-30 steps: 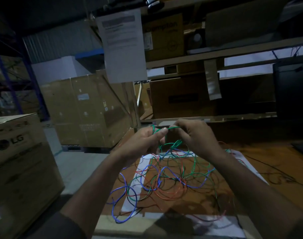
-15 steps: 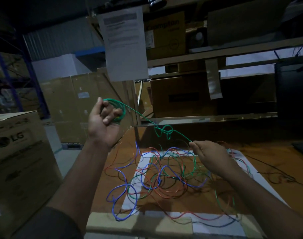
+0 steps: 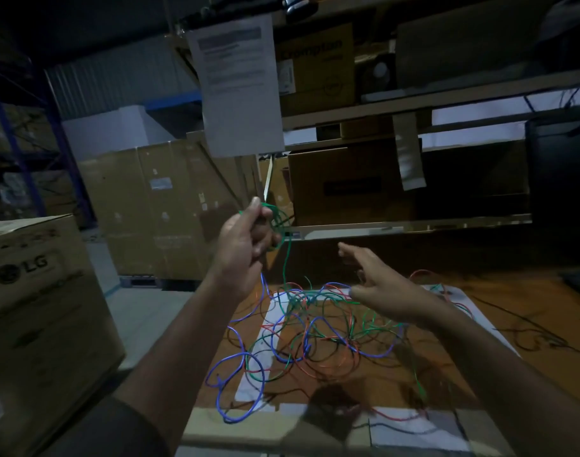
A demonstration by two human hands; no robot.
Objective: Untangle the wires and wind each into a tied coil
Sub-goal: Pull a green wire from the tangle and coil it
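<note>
Fingers of my left hand (image 3: 240,245) are curled round a small bunch of green wire (image 3: 275,222), thumb up, holding it raised above the desk's (image 3: 473,364) far left part. From that bunch one green strand drops straight down into the tangle (image 3: 315,331) below. My right hand (image 3: 377,288) holds nothing that I can see: its fingers are spread and nearly straight, palm turned toward the left hand, hovering just above the far side of the tangle; whether a fingertip brushes a wire I cannot tell, as the light is dim and the hand blurred.

Most of the wire lies loose on the desk: blue, green, red and orange loops crossing one another over a white sheet (image 3: 265,328) near the middle. One blue loop (image 3: 231,390) reaches out toward the near left corner. A few thin dark strands trail toward the right edge.

Left of the desk stands a carton (image 3: 34,324) marked LG. A printed paper (image 3: 239,84) hangs from the shelf (image 3: 447,97) behind the desk, and more cartons sit on and under that shelf.
</note>
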